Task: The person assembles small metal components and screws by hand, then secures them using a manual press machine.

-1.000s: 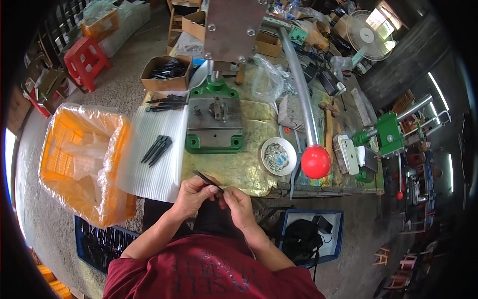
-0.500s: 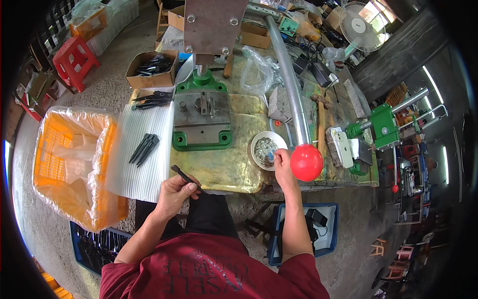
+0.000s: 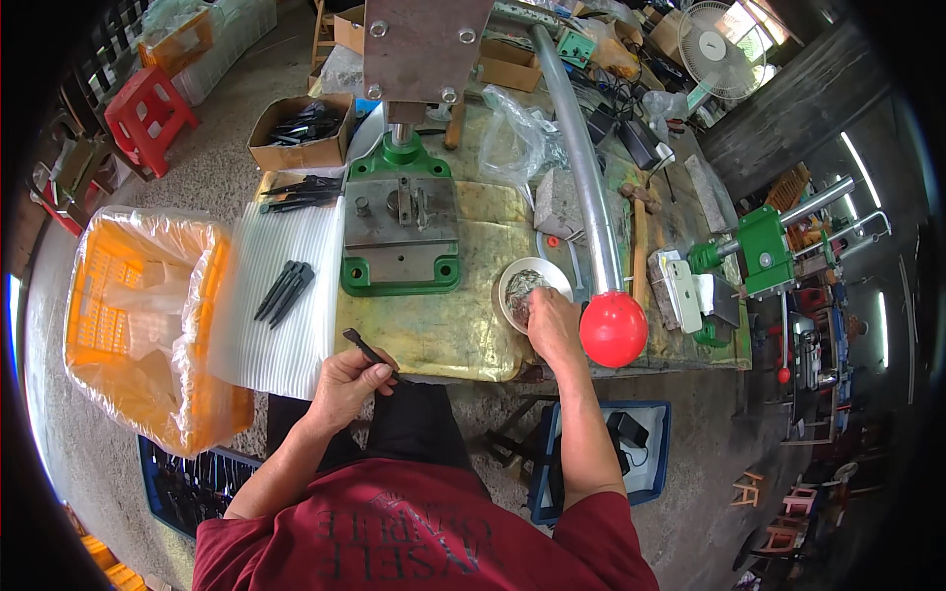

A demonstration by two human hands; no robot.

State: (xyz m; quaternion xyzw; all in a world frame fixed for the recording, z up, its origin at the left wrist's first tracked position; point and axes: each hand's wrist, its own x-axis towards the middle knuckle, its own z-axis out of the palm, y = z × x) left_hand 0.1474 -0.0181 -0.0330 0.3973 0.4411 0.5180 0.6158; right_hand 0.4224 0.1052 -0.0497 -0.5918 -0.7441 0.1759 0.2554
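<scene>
Black plastic is what I see in the left hand: it is closed around 1 slim dark strip, which juts up and to the left out of the fist, its long axis slanting toward the white corrugated sheet. The hand sits at the near edge of the yellowed bench top, just below the green-based press.

The right hand is curled down into the small white bowl, fingers dipped among small metal pieces; I cannot tell whether it has pinched any. The bowl lies to the right of the press base and just left of the red ball knob on the long grey lever, so the right hand is the nearer 1 to both bowl and lever, and the left is nearer to the press bed.

More dark strips lie on the sheet, up and left of the left hand, lengthwise away from me. Between the 2 hands the bench is bare, giving open room. To the far left an orange crate lined with clear plastic stands off the bench edge.
</scene>
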